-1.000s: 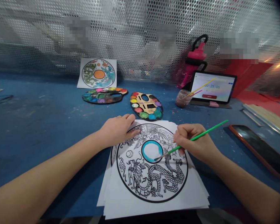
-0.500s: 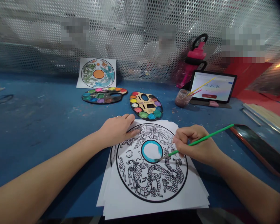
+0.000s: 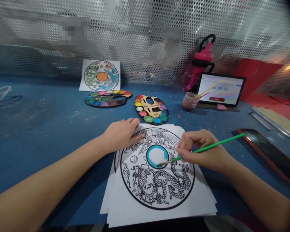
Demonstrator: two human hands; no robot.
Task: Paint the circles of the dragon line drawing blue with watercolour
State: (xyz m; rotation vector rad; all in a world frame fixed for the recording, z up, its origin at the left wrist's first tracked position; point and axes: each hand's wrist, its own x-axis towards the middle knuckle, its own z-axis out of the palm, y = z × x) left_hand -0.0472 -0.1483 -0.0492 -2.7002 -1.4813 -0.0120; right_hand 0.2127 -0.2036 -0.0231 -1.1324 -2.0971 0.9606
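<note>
A green-handled paintbrush [image 3: 203,149] is pinched between the thumb and fingertips of the right hand [image 3: 203,150], and its bristles touch the lower left of a blue painted ring [image 3: 159,146] at the centre of the top sheet of a stack of white paper [image 3: 159,214]. The stack lies on a blue paint-flecked desk [image 3: 38,135], directly in front of the person. The top sheet carries a black-line dragon [image 3: 159,183] and phoenix [image 3: 157,140] inside a large printed circle. The left hand [image 3: 120,134] lies open and flat, fingers close together, on the stack's upper left corner. Beyond the stack stand two paint palettes [image 3: 105,98], the nearer-right one oval [image 3: 151,109], and farther back leans a finished painted sheet [image 3: 101,75]. Beyond the stack to the right are a murky glass jar [image 3: 189,101] holding brushes, a tablet [image 3: 221,90] showing a timer at 00:25:06, and a pink water bottle [image 3: 203,58]. A smartphone [image 3: 265,154] in a red-orange case lies face up to the right of the stack.
</note>
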